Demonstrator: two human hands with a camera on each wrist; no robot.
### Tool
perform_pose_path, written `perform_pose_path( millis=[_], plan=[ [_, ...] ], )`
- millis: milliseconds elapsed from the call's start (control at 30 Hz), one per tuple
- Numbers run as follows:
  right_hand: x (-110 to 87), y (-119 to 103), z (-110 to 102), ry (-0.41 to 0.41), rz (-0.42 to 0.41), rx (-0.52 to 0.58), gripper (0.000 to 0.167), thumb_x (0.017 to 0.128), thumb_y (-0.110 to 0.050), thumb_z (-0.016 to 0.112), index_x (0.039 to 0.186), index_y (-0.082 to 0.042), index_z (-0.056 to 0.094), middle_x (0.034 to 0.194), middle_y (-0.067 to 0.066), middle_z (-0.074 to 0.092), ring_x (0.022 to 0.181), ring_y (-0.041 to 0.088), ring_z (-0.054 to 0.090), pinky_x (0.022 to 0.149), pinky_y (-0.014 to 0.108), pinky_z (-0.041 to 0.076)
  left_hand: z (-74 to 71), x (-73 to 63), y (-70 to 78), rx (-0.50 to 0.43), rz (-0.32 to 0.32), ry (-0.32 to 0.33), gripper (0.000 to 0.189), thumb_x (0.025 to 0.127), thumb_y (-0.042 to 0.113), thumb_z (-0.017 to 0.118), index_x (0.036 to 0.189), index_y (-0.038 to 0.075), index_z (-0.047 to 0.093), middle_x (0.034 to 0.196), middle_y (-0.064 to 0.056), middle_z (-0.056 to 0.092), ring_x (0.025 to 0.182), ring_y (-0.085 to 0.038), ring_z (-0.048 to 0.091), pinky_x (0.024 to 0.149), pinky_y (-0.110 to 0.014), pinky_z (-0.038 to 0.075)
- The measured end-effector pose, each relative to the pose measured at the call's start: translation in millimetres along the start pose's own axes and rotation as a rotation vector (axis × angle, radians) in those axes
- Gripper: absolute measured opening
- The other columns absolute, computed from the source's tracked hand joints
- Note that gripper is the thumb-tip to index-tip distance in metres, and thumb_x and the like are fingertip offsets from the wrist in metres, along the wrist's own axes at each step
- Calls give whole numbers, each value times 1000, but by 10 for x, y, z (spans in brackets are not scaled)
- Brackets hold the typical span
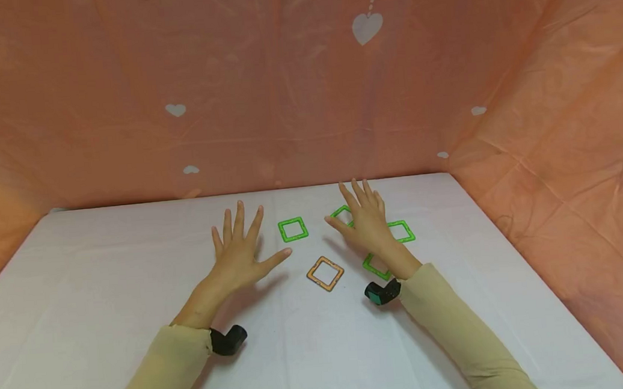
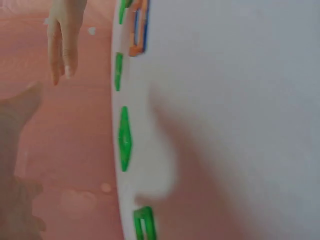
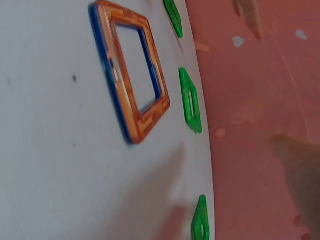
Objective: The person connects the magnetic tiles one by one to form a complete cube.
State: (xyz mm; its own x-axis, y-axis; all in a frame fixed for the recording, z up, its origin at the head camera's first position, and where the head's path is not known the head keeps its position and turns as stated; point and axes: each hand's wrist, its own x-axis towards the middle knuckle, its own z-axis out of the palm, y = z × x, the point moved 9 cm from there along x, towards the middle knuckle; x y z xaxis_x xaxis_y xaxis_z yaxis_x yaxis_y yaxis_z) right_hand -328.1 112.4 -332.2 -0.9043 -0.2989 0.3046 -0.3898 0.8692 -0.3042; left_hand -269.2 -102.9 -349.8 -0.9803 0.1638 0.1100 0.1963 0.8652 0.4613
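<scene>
My left hand [image 1: 235, 263] hovers over the white table with its fingers spread, holding nothing. Fingers extended, my right hand [image 1: 367, 220] is raised over a group of green square magnetic tiles [image 1: 402, 231] and partly covers them. One green tile [image 1: 293, 220] lies flat between the hands toward the back. Nearer the front is an orange square magnetic tile [image 1: 326, 289], turned like a diamond. The right wrist view shows this orange tile [image 3: 155, 75] with a blue layer under it; whether that is a second tile, I cannot tell.
A white cloth covers the table [image 1: 301, 352]. Orange-pink fabric with white hearts [image 1: 367, 29] hangs behind and at the sides. Each wrist wears a small black camera [image 1: 229, 340], standing out on the inner side of the sleeve.
</scene>
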Motion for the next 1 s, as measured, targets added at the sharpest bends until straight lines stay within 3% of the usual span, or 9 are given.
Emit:
perform_pose_path(
  millis=[333,800,1000],
  plan=[
    [-49,-150,-35,4,-55,-73,78,93,-55,51,155,-21,18,161,13,8,149,31,-4,116,60,-1,-38,-28,25,65,25,29,103,80,70,57,156,19,9,160,-17,-11,145,-41,-17,109,-66,-13],
    [-107,-147,26,-32,-46,-48,74,94,-52,52,154,-18,24,161,14,7,149,29,-5,116,59,-4,-39,-53,-19,79,21,2,103,81,69,57,156,17,9,160,-18,-11,145,-39,-19,109,-66,-15],
    [-106,-171,23,-34,-53,-37,73,94,-53,51,153,-18,25,161,14,9,149,30,-3,116,59,-2,-77,-51,-33,82,42,29,102,81,66,59,155,14,12,160,-20,-7,145,-41,-16,110,-65,-13]
  ],
)
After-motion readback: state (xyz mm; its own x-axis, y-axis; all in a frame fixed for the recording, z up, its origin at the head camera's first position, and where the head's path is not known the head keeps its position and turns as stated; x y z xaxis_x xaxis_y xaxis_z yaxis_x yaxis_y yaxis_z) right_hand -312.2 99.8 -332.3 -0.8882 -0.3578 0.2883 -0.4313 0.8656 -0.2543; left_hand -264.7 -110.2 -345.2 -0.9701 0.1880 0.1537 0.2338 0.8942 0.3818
